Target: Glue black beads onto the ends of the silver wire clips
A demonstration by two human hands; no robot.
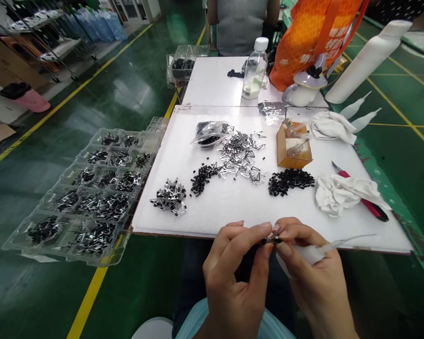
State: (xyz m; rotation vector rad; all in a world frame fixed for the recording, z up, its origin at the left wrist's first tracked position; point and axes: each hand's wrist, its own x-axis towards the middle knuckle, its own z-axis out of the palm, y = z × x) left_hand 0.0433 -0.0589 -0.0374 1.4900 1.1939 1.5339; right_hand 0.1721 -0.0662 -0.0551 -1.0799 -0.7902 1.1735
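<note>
Just over the table's front edge, my left hand [235, 268] pinches a small metal clip with black bits [271, 237], mostly hidden by fingertips. My right hand [318, 278] pinches the same clip from the other side. Tucked in that right hand is a white squeeze bottle [311, 254], its thin nozzle pointing right. Beyond my hands lie a pile of bare metal clips [238, 153], two piles of tiny black pieces [290, 181], and, at left, a heap of clips with black ends [169, 195].
Left of the white table [229, 209] sits a clear compartment tray [61, 221] full of clips. A wooden box [294, 157], white cloth [339, 193], red-handled knife [369, 205], plastic bottle [255, 70] and orange bag [300, 42] stand or lie rightward. A person [242, 26] sits beyond.
</note>
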